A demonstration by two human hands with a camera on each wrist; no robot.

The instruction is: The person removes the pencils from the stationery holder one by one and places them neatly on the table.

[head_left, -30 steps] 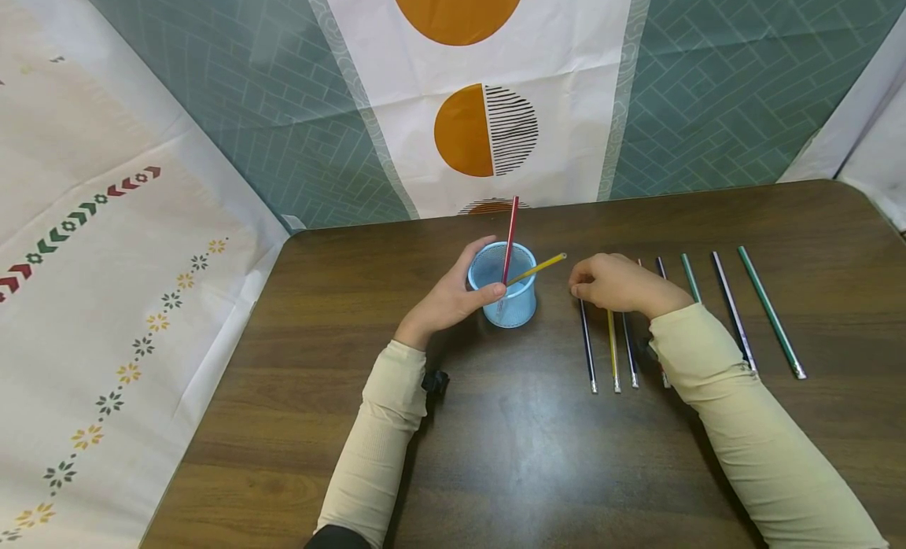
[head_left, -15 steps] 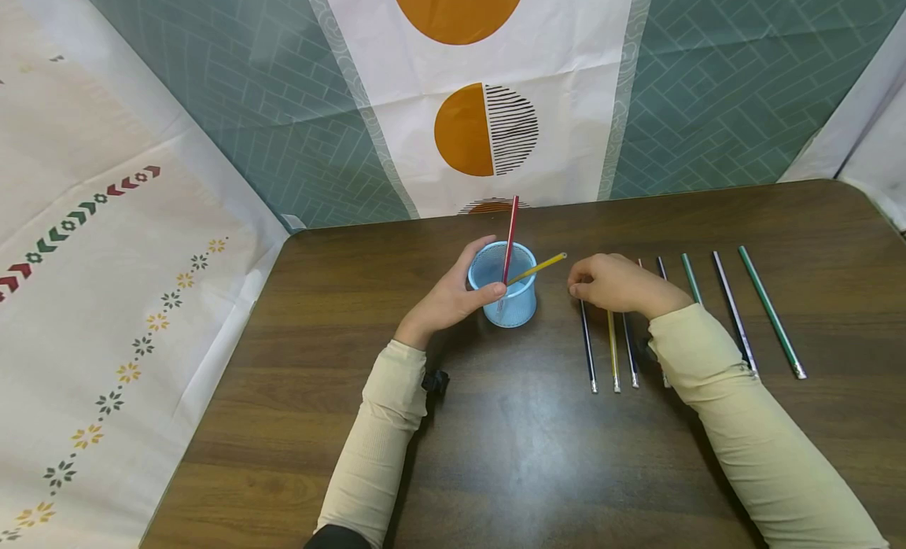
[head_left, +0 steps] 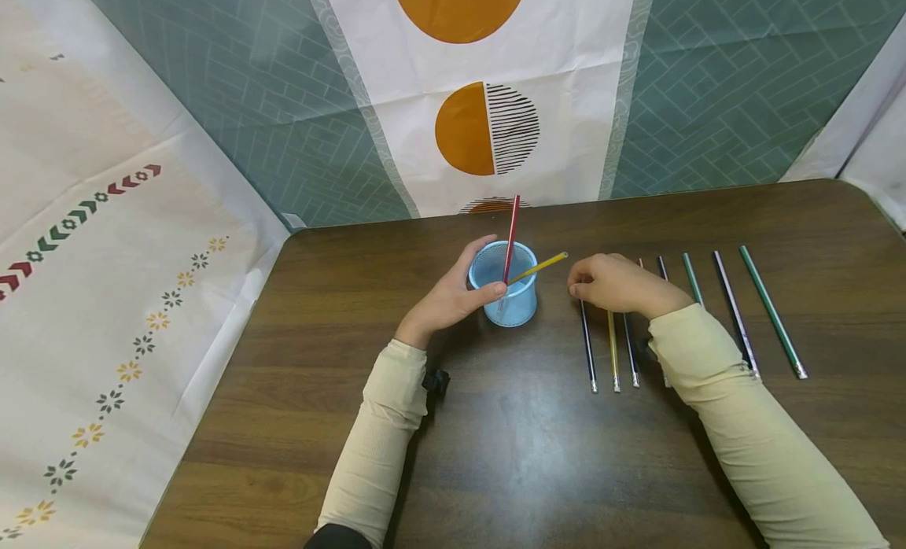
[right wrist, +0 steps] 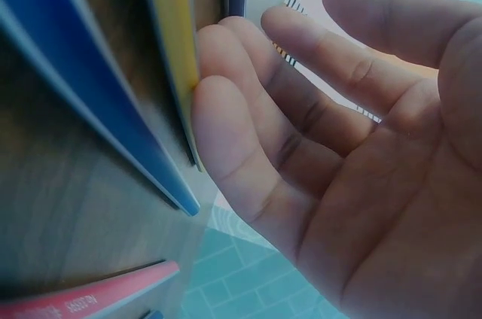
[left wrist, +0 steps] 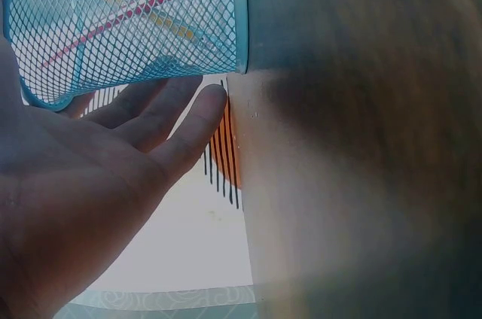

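Note:
My left hand holds a light-blue mesh pencil cup, thumb in front and fingers round the far side. A red pencil and a yellow pencil lean inside it. Loosely curled, my right hand rests over the upper ends of several pencils on the table. Its fingertips lie by another yellow pencil, seemingly touching it; nothing shows between thumb and forefinger. A dark pencil runs out below them. The hand hides the upper parts of these pencils.
To the right, a teal pencil, a purple pencil and a green pencil lie roughly side by side on the brown wooden table. A patterned cloth hangs behind the back edge.

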